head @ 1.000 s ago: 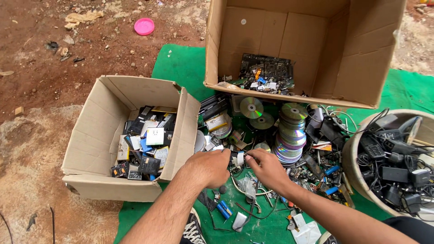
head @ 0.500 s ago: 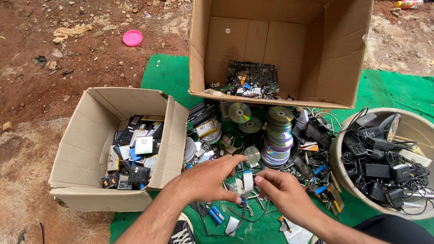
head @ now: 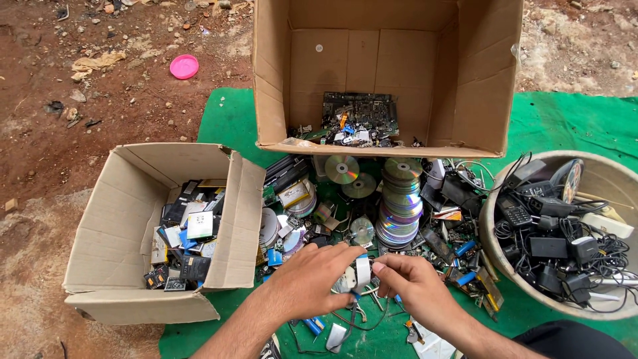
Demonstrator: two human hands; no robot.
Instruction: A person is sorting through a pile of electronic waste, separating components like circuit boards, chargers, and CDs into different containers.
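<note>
My left hand (head: 311, 282) and my right hand (head: 410, 284) meet over a heap of electronic scrap (head: 345, 219) on a green mat (head: 226, 126). Together they pinch a small flat white ribbon-like part (head: 363, 272) with a thin dark wire hanging from it. A stack of shiny discs (head: 401, 206) stands just beyond my hands. Loose discs (head: 342, 169) lie near it.
A small cardboard box (head: 113, 226) at the left holds dark flat parts. A large cardboard box (head: 385, 73) at the back holds circuit boards. A round tub (head: 601, 183) at the right is full of black chargers and cables. Bare dirt with a pink lid (head: 184, 66) lies beyond.
The view has shifted downward and left. My hands have drawn together and lifted the white part off the heap.
</note>
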